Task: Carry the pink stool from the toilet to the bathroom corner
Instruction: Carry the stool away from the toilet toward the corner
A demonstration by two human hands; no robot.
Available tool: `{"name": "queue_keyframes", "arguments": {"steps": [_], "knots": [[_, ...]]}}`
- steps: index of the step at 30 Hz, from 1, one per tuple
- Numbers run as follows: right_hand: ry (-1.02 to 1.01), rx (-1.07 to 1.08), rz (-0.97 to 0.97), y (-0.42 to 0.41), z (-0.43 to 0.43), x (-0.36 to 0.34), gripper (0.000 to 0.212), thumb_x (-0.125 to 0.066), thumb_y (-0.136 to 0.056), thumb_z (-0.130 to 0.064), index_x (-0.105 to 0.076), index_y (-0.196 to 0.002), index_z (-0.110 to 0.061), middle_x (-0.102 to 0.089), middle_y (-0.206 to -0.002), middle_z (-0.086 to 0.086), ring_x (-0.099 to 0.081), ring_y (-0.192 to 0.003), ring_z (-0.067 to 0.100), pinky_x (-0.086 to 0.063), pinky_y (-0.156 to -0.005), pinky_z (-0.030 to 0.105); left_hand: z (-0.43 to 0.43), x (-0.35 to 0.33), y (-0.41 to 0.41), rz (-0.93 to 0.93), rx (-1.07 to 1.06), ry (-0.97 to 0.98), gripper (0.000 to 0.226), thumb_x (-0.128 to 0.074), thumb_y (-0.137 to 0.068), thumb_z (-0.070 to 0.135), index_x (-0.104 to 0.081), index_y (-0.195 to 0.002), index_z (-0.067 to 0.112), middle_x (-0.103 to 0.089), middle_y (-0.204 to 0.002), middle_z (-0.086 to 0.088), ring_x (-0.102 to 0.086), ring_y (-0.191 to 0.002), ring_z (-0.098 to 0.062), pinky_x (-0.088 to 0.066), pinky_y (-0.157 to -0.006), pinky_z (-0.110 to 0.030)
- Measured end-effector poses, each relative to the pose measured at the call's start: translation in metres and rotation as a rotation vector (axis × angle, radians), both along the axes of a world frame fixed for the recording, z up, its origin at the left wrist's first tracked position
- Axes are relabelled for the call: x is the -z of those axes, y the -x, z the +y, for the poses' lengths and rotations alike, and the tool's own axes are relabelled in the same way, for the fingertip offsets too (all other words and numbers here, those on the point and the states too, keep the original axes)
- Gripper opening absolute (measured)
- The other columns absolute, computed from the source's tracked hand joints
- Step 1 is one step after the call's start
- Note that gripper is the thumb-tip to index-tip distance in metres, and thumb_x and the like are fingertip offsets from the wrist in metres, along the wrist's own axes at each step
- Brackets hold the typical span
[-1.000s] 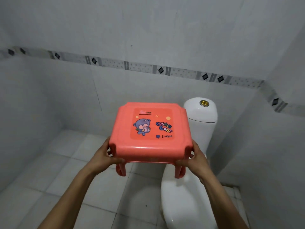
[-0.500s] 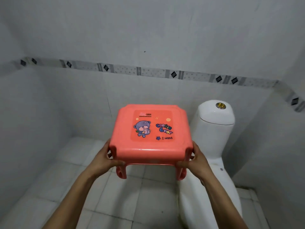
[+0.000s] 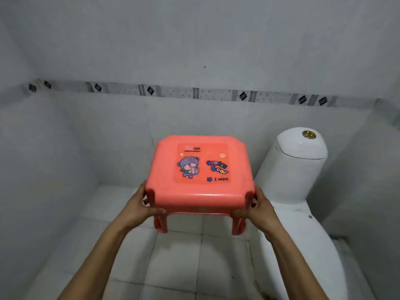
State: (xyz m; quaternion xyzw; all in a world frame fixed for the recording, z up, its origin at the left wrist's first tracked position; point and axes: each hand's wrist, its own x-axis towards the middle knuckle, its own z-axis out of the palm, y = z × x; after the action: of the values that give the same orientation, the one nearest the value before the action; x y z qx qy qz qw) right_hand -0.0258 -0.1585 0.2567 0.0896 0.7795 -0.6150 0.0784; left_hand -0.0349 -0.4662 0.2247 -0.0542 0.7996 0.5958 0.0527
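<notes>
Left of the toilet (image 3: 300, 169), both hands grip the pink stool (image 3: 199, 172) aloft

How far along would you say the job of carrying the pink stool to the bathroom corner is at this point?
Done: the pink stool is off the toilet and lifted clear of the floor. In hand: the left hand and right hand grip its sides, holding it upright beside the toilet. Left: carrying it to the corner and setting it down on the tiles.

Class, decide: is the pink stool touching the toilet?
Apart. The head view shows the pink stool held up by both hands, with wall and floor tiles visible between its right edge and the toilet.
</notes>
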Motion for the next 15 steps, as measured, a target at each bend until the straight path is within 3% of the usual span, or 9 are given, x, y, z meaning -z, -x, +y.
{"name": "queue_keyframes", "arguments": {"steps": [4, 8, 12, 15], "knots": [[-0.011, -0.001, -0.001, 0.001, -0.012, -0.003, 0.087, -0.075, -0.059, 0.007, -0.039, -0.132, -0.023, -0.055, -0.109, -0.001, -0.052, -0.097, 0.018, -0.046, -0.077, 0.032, -0.012, 0.001, 0.004, 0.003, 0.014, -0.002, 0.109, -0.078, -0.043, 0.008, -0.029, -0.140, 0.020, -0.052, -0.126, -0.005, -0.053, -0.109, -0.018, -0.047, -0.066, -0.006], [-0.043, -0.016, -0.018, 0.007, -0.017, -0.008, 0.087, -0.076, -0.060, 0.004, -0.037, -0.132, -0.023, -0.052, -0.112, 0.000, -0.050, -0.104, 0.021, -0.045, -0.088, 0.037, -0.017, -0.001, 0.008, 0.004, 0.010, -0.016, 0.108, -0.078, -0.044, 0.008, -0.029, -0.140, 0.019, -0.051, -0.127, -0.005, -0.052, -0.110, -0.018, -0.046, -0.065, -0.004], [-0.044, -0.024, -0.023, 0.015, -0.016, -0.012, 0.089, -0.076, -0.059, 0.006, -0.037, -0.134, -0.023, -0.053, -0.114, 0.001, -0.050, -0.103, 0.021, -0.045, -0.085, 0.036, -0.018, -0.002, 0.014, -0.007, -0.003, -0.023, 0.112, -0.080, -0.041, 0.011, -0.028, -0.140, 0.022, -0.051, -0.130, -0.005, -0.052, -0.113, -0.019, -0.046, -0.069, -0.008], [-0.063, -0.028, -0.035, 0.022, -0.015, -0.013, 0.091, -0.077, -0.059, 0.004, -0.036, -0.135, -0.024, -0.054, -0.121, 0.004, -0.051, -0.107, 0.023, -0.048, -0.093, 0.043, -0.015, -0.004, 0.016, -0.012, -0.007, -0.027, 0.119, -0.082, -0.034, 0.020, -0.028, -0.140, 0.023, -0.051, -0.130, -0.004, -0.051, -0.115, -0.021, -0.045, -0.074, -0.014]]}}
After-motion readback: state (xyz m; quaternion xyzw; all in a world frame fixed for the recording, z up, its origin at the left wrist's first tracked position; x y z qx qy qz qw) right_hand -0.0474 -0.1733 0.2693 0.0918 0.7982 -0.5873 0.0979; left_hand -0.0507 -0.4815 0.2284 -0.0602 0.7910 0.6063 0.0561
